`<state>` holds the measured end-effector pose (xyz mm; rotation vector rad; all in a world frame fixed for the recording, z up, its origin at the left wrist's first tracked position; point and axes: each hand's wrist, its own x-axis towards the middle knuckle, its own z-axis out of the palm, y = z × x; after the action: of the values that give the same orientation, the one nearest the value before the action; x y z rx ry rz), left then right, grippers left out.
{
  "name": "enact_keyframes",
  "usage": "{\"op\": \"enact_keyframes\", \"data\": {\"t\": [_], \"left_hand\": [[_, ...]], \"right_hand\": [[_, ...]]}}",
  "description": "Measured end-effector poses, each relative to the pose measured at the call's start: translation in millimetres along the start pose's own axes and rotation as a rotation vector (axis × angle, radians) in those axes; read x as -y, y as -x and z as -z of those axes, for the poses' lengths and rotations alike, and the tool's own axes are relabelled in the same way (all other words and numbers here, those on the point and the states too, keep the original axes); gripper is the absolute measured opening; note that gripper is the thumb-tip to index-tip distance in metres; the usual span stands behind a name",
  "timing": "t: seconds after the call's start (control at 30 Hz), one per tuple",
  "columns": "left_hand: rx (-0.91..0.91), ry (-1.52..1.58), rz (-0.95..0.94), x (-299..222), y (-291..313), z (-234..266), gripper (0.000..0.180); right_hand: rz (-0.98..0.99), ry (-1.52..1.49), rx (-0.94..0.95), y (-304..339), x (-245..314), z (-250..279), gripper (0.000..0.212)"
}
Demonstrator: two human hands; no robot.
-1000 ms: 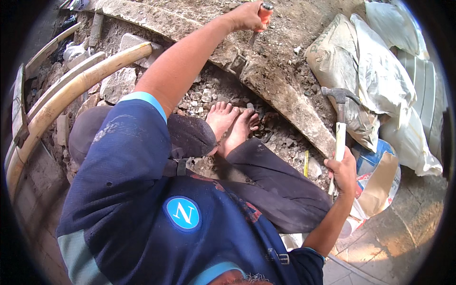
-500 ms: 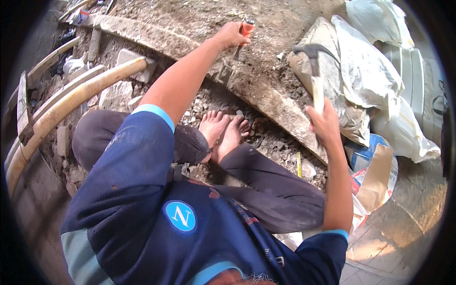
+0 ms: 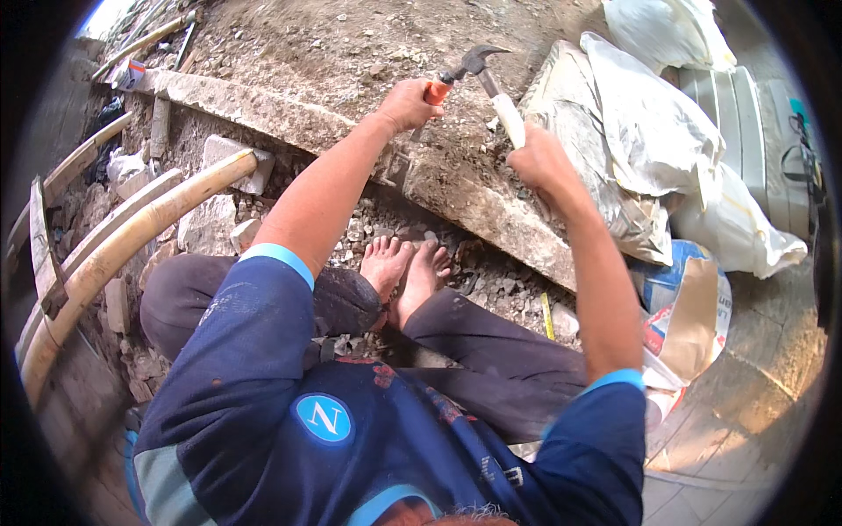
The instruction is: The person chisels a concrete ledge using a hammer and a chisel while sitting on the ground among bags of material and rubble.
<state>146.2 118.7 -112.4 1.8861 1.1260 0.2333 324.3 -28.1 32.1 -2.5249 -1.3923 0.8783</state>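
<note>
My left hand [image 3: 409, 106] is wrapped round the orange grip of a chisel [image 3: 437, 91]. Its metal blade points down at the rough concrete ledge [image 3: 478, 197], its tip partly hidden below the hand. In my right hand [image 3: 541, 159] is a claw hammer [image 3: 507, 117], gripped by its pale handle. The dark hammer head is at the top end of the chisel, apparently touching it. Both tools are above the ledge, beyond my bare feet [image 3: 405, 273].
Broken stone and rubble [image 3: 500, 285] lie around my feet, with a yellow strip [image 3: 547, 316] among them. White sacks [image 3: 645, 123] and a torn paper bag [image 3: 693, 320] are on the right. A curved pale pole [image 3: 132, 223] and wood pieces lie left. Loose soil [image 3: 342, 48] covers the far side.
My right hand has swung the hammer left and forward, bringing its head from above the sacks to the chisel's top. My left hand still grips the chisel; the whole view has shifted slightly.
</note>
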Motion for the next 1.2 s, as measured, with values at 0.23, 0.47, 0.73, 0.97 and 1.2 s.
{"op": "enact_keyframes", "data": {"t": [0.23,0.47,0.73,0.97,1.2], "left_hand": [[-0.061,0.149,-0.049,20,-3,-7,0.034],[0.026,0.186,0.049,20,5,12,0.034],[0.046,0.271,0.044,10,-4,6,0.036],[0.043,0.172,0.088,-2,10,9,0.033],[-0.018,0.313,-0.018,32,-18,-3,0.033]], "right_hand": [[0.172,-0.556,-0.41,6,19,41,0.028],[0.064,-0.019,0.0,-6,13,27,0.039],[0.226,0.249,0.002,-4,17,-17,0.034],[0.022,-0.429,-0.339,-18,40,62,0.037],[0.128,0.079,0.036,-28,13,21,0.032]]}}
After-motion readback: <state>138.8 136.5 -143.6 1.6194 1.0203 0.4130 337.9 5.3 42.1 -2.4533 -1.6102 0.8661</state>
